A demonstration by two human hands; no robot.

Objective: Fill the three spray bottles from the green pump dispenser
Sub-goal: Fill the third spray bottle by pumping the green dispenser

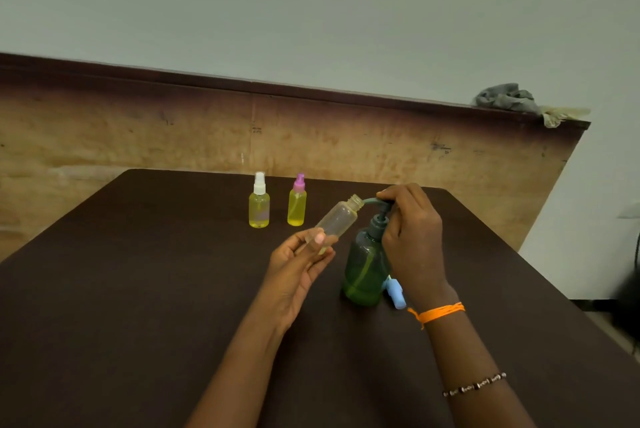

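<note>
Seen from above, looking down on a dark desk [138, 289] set against a worn wooden panel [173, 136].

Far left of the group, near the back edge: white-capped bottle [259, 200], upright, filled with yellow liquid. Just beside it, to its right and apart from it: pink-capped bottle [297, 201], also upright and yellow-filled.

Nearer and to the right: left hand [298, 268], palm up, fingers [320, 238] pinched on the base of a clear bottle [341, 218]. Held off the desk, uncapped, tilted with its open neck up and to the right, only a trace of liquid visible at the base.

At that neck: spout of the green dispenser [365, 271], touching or just inside the opening. Standing upright on the desk, partly full.

On top of the pump head: right hand [412, 233], fingers curled down over it, thumb hidden.

Behind the dispenser's base, lying on the desk: blue cap [396, 294].

On the right wrist: orange thread [436, 313]; farther up the forearm, beaded bracelet [474, 385].

Far right, atop the panel: crumpled grey cloth [507, 97].
</note>
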